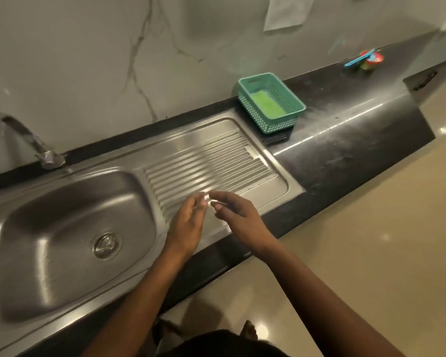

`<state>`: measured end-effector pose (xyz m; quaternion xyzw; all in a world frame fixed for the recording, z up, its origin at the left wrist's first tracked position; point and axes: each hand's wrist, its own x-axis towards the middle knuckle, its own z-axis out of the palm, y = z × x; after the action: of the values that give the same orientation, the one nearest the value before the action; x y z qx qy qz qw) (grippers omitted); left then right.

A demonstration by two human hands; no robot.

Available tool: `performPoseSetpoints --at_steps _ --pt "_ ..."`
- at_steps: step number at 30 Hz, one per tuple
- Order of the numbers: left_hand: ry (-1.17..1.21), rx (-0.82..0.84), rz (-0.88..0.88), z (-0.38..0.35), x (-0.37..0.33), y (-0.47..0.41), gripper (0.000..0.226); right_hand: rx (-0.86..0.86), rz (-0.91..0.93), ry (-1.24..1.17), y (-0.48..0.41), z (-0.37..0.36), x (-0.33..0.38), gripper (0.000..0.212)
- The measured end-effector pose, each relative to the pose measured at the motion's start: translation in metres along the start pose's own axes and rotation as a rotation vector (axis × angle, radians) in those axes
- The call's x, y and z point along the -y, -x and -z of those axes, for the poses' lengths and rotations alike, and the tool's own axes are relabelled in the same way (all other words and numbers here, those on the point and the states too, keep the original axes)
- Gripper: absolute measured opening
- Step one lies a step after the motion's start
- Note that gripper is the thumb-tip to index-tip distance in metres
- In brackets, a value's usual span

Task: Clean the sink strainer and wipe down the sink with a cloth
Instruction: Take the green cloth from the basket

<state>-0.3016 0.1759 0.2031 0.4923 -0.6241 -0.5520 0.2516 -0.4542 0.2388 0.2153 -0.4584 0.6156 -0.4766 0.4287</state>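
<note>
One tap [23,140] is standing at the far left, its base partly cut off by the frame edge. One steel sink [23,243] is lying below it, and one round strainer [105,244] is sitting in the drain at the bowl's bottom, well apart from both hands. One ribbed draining board [211,161] is adjoining the bowl on the right.

Two bare hands are hovering over the near edge of that board. The left hand [188,222] is pointing its loosely curled fingers upward; the right hand [238,215] is reaching toward it, fingertips nearly meeting. Something small and pale seems to be showing between the fingertips, but motion blur is making it impossible to tell what it is or whether either hand is gripping it.

One teal basket [292,99] is resting on the dark counter [345,150] behind the board, holding one green pad [268,104]. One white cloth [283,11] is hanging on the wall, its top cut off. At the far right one red container [371,60] with a blue stick-like item [355,60] is appearing too blurred to identify.
</note>
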Motion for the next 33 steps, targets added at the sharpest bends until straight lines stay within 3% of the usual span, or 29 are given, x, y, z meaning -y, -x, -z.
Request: performPoseSetpoints --at_steps 5,16,27,33 --pt "-0.018 0.034 -0.071 -0.072 -0.031 -0.003 0.048 -0.063 -0.018 0.005 0.019 0.077 -0.014 0.035" --pt "-0.068 0.063 -0.106 -0.133 -0.060 -0.056 0.027 -0.139 -0.059 0.065 -0.008 0.164 -0.034 0.034" --pt "-0.046 0.057 -0.103 -0.143 -0.085 -0.137 0.023 -0.129 -0.092 0.078 -0.093 0.197 -0.019 0.031" --pt "-0.026 -0.035 -0.086 -0.144 -0.106 -0.169 0.026 -0.104 -0.075 0.147 -0.160 0.226 0.005 0.032"
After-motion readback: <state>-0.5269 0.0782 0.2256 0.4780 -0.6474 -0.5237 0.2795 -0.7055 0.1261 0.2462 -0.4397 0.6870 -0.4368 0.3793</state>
